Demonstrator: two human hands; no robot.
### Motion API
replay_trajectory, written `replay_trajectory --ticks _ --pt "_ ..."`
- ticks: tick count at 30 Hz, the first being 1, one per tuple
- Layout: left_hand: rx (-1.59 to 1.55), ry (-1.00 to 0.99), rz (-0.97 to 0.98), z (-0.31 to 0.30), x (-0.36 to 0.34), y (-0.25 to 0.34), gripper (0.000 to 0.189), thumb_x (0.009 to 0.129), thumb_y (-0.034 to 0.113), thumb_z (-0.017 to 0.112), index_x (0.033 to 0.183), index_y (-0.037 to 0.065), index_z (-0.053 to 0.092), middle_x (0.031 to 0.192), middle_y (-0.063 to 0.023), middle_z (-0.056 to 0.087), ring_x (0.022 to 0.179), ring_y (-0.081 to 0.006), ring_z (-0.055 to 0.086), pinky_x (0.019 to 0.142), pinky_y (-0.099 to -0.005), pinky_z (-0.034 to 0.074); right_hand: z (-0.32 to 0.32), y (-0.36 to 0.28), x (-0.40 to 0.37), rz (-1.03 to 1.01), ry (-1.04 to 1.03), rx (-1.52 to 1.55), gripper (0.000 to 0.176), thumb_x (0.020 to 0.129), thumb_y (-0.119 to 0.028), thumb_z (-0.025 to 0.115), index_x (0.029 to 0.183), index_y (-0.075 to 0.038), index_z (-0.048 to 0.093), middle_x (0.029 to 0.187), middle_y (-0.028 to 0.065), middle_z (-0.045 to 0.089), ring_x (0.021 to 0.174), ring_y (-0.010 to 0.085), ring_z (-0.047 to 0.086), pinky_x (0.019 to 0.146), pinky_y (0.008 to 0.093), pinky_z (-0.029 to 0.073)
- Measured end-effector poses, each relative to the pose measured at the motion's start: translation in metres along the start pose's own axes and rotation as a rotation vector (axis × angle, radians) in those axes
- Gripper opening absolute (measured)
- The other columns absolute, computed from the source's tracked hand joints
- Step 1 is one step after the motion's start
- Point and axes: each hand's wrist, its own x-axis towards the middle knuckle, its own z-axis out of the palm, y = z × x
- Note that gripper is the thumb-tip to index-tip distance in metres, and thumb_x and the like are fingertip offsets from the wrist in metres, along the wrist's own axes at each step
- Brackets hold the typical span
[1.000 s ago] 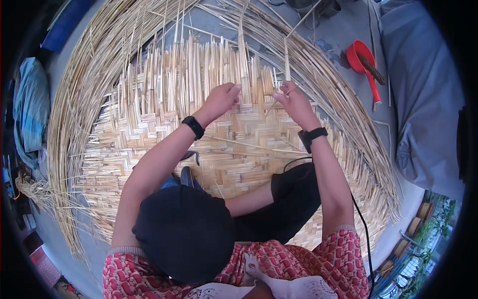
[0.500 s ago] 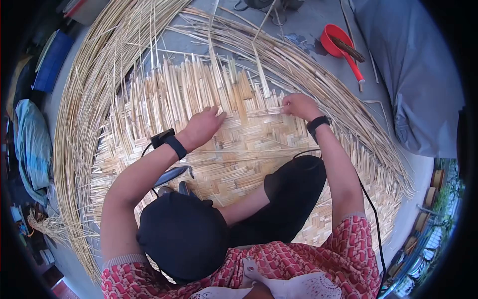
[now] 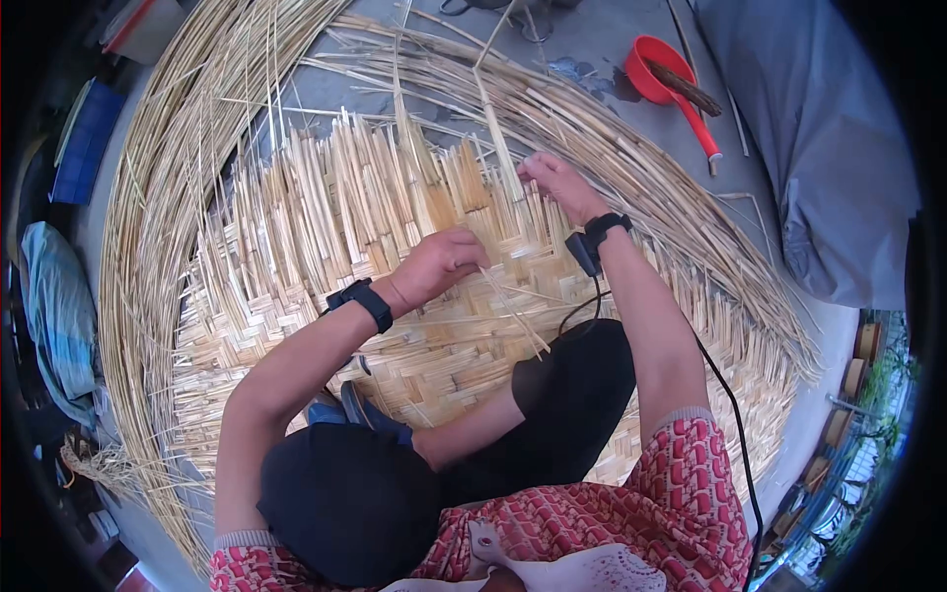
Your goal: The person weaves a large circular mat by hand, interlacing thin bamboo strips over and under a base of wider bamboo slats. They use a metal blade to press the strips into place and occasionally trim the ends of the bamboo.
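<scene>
A large woven bamboo mat (image 3: 464, 326) lies under me, its far part still loose upright strips (image 3: 345, 192). My left hand (image 3: 441, 264) is closed on a thin bamboo strip (image 3: 513, 311) that runs down across the woven part. My right hand (image 3: 554, 183) pinches a long bamboo strip (image 3: 493, 118) rising from the mat's weaving edge toward the far side. Both wrists wear black bands, and a black cable runs from the right one.
Long loose bamboo strips (image 3: 178, 148) arc around the mat on the floor. A red scoop (image 3: 666, 84) with a stick in it lies at the far right. A grey cloth (image 3: 819, 148) covers the right side. Blue items (image 3: 59, 296) sit at the left.
My left hand has pulled back toward me and closed on a thin strip. My right hand moved farther up along the long strip. The view shifted slightly.
</scene>
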Motion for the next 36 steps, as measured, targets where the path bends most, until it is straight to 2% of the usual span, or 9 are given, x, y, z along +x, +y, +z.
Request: replay_trajectory --ticks 8,15,22,24,26,28,30,34,36 --pt "-0.096 0.085 -0.082 0.009 0.001 -0.006 0.014 0.080 -0.003 0.072 0.092 0.005 0.069 0.088 -0.0059 0.063 0.085 -0.0234 0.064 0.075 -0.0320 0.052 0.008 -0.039 -0.011 0.298 -0.352 -0.135 0.050 0.081 -0.035 0.082 0.119 -0.007 0.064 0.098 0.0016 0.069 0.080 0.0092 0.062 0.073 0.0272 0.048" --pt "-0.234 0.308 -0.687 0.025 0.018 0.003 0.010 0.083 0.007 0.075 0.089 0.001 0.071 0.078 -0.0057 0.065 0.070 -0.0123 0.059 0.065 -0.0288 0.048 0.032 -0.009 -0.019 -0.064 -0.010 -0.579 0.036 0.077 -0.025 0.083 0.103 -0.002 0.072 0.089 0.0085 0.074 0.078 0.0169 0.067 0.075 0.0306 0.053" --pt "-0.385 0.239 -0.665 0.036 0.021 -0.015 0.027 0.089 0.005 0.068 0.114 -0.003 0.067 0.090 -0.0072 0.070 0.088 -0.0132 0.068 0.079 -0.0257 0.053 0.051 -0.009 -0.050 -0.401 -0.016 -0.505 0.033 0.086 -0.023 0.076 0.108 0.001 0.069 0.096 0.0178 0.070 0.091 0.0276 0.067 0.084 0.0332 0.050" --pt "-1.031 0.451 -0.681 0.028 0.015 -0.008 0.038 0.093 0.002 0.061 0.130 0.000 0.059 0.101 -0.0098 0.069 0.100 -0.0178 0.068 0.090 -0.0291 0.055 0.046 -0.018 -0.036 -0.422 0.051 -0.651 0.044 0.094 -0.039 0.065 0.110 0.001 0.068 0.103 0.0218 0.069 0.099 0.0329 0.065 0.089 0.0369 0.049" --pt "-0.994 0.488 -0.699 0.012 -0.009 -0.005 0.037 0.095 0.000 0.058 0.132 0.000 0.056 0.110 -0.0118 0.067 0.102 -0.0204 0.067 0.092 -0.0324 0.056 0.037 -0.029 -0.028 -0.019 0.045 -0.821 0.063 0.098 -0.056 0.049 0.115 0.002 0.065 0.099 0.0239 0.068 0.098 0.0386 0.064 0.090 0.0407 0.048" --pt "-0.879 0.602 -0.746 -0.011 -0.048 -0.009 0.032 0.096 -0.001 0.056 0.128 -0.002 0.058 0.107 -0.0107 0.068 0.099 -0.0192 0.067 0.091 -0.0310 0.056 0.031 -0.025 -0.021 -0.048 -0.001 -0.841 0.076 0.098 -0.066 0.039 0.118 0.003 0.063 0.098 0.0250 0.068 0.099 0.0401 0.064 0.091 0.0410 0.047" --pt "-0.811 0.753 -0.752 -0.043 -0.095 0.001 0.028 0.096 -0.001 0.054 0.124 -0.003 0.059 0.106 -0.0102 0.068 0.095 -0.0182 0.067 0.090 -0.0310 0.056 0.035 -0.034 -0.027 0.064 0.038 -0.803 0.072 0.098 -0.063 0.044 0.117 0.004 0.063 0.101 0.0250 0.068 0.100 0.0397 0.064 0.092 0.0413 0.047" --pt "-0.613 0.941 -0.782 -0.062 -0.171 0.030 0.026 0.094 0.000 0.055 0.120 0.001 0.060 0.104 -0.0064 0.065 0.092 -0.0139 0.063 0.081 -0.0278 0.054 0.070 -0.033 -0.073 -0.635 0.600 -1.501 0.030 0.091 -0.028 0.067 0.098 0.001 0.063 0.096 0.0195 0.069 0.091 0.0340 0.066 0.081 0.0416 0.049" --pt "-0.679 0.796 -0.746 -0.038 -0.180 0.056 0.024 0.094 0.005 0.058 0.118 0.004 0.060 0.101 -0.0031 0.063 0.093 -0.0115 0.060 0.079 -0.0275 0.051 0.114 -0.020 -0.099 -0.329 0.095 -0.905 0.018 0.086 -0.018 0.070 0.096 -0.005 0.063 0.088 0.0143 0.068 0.084 0.0315 0.066 0.073 0.0405 0.050"
